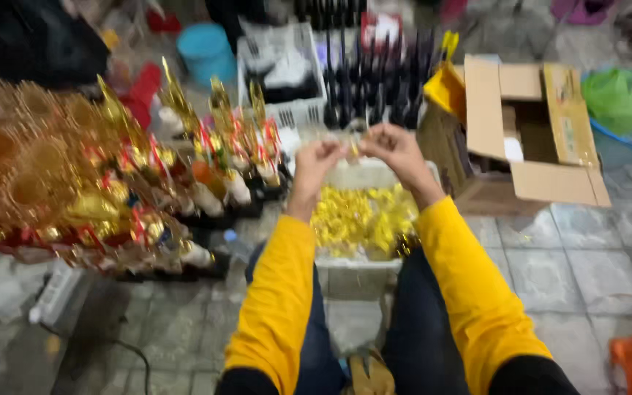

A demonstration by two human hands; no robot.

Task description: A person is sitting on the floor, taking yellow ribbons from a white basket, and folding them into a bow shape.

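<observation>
I see left hand [318, 157] & right hand [393, 146] pinching a small gold piece [355, 148] together, blurry, above tub [360, 274] of yellow bits [360, 219]; trophies [184, 168] at left, box [528, 139] at right.

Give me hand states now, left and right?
Left hand: fingers pinched shut on a small gold piece; too blurred to identify.
Right hand: pinched on the same small piece, above the tray of yellow parts.

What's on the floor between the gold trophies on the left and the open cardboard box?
In the head view, a pale tray of small yellow pieces sits between the trophies and the box. Both hands work above it, left hand and right hand.
</observation>
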